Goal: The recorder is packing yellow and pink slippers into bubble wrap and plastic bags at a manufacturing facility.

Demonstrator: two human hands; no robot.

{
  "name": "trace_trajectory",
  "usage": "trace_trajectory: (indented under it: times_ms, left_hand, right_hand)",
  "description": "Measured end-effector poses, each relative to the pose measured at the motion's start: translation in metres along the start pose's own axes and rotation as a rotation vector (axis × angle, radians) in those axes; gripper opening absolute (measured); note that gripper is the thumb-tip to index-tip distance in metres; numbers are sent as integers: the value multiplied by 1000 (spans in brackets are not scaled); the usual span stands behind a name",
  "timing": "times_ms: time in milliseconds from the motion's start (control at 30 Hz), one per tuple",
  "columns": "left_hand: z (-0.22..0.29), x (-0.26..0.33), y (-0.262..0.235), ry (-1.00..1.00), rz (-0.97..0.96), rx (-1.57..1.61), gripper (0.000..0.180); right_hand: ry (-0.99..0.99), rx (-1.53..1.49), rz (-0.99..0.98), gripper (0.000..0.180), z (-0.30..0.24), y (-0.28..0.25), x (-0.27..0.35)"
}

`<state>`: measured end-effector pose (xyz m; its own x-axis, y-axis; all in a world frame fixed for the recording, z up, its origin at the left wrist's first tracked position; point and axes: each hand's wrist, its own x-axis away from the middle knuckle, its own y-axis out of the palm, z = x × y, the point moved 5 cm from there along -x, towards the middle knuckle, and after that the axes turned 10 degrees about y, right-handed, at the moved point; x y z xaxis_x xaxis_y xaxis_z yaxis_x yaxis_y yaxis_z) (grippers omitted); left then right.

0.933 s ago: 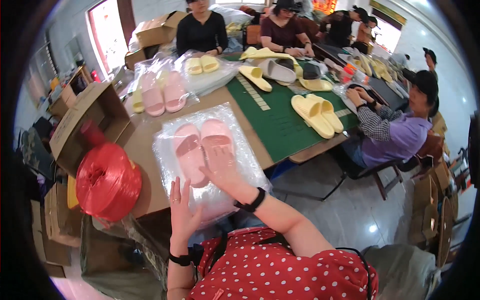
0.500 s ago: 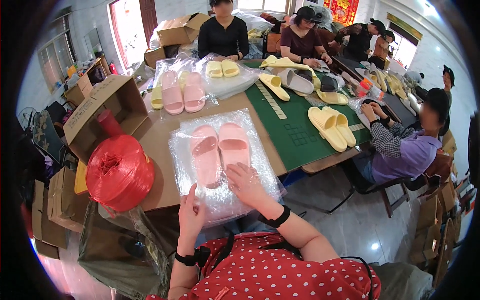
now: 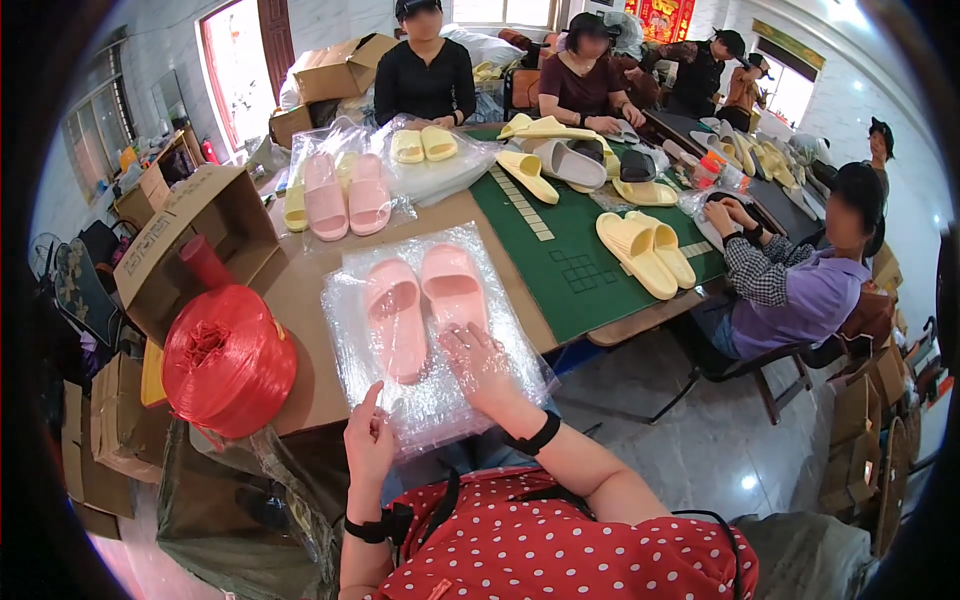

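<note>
Two pink slippers (image 3: pixel 397 340) lie side by side, toes away from me, on a stack of clear plastic bags (image 3: pixel 430 415) at the table's near edge. Whether they lie inside the top bag or on it I cannot tell. My right hand (image 3: pixel 480 368) rests palm down over the heel of the right slipper, fingers spread. At the stack's near left edge is my left hand (image 3: pixel 370 438), its index finger stretched out and the others partly bent. Nothing shows in its grip.
A red roll of plastic twine (image 3: pixel 230 360) and an open carton (image 3: pixel 190 240) stand at the left. Bagged pink slippers (image 3: pixel 325 200) lie beyond the stack. Yellow slippers (image 3: pixel 640 250) sit on a green mat (image 3: pixel 560 290). Several people work around the table.
The right slipper has slid slightly away from me, past the left one, with my right hand on its heel. My left hand stays by the stack's edge. The whole view has shifted a little.
</note>
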<state>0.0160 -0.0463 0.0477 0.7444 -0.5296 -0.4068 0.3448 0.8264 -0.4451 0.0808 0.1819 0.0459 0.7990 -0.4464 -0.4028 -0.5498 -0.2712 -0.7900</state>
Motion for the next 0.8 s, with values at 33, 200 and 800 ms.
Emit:
trace_trajectory:
  times_ms: [33, 200, 800]
  left_hand:
    - [3, -2, -2, 50, 1, -33, 63]
    - [6, -5, -2, -77, 11, 72, 62]
    - [0, -3, -4, -178, 75, 228, 53]
  right_hand:
    - [1, -1, -1, 49, -2, 1, -1]
    - [9, 102, 44, 40, -16, -7, -3]
    - [-280, -265, -218, 45, -77, 0, 19]
